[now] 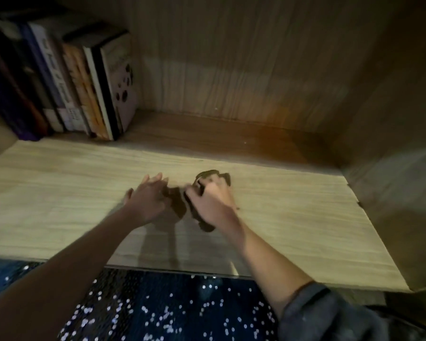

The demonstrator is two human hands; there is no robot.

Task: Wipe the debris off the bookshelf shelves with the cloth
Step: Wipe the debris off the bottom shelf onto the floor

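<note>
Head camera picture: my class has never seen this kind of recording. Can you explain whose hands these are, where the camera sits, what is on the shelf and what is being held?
There is no machine here. A person wears one camera on the head, looking forward and down, so both arms reach in from below. The right hand grips a dark brown cloth bunched on the wooden shelf. The left hand lies beside it, fingers fairly straight, touching the cloth's edge. A row of books stands upright at the back left. A few tiny specks dot the shelf, too small to identify.
</note>
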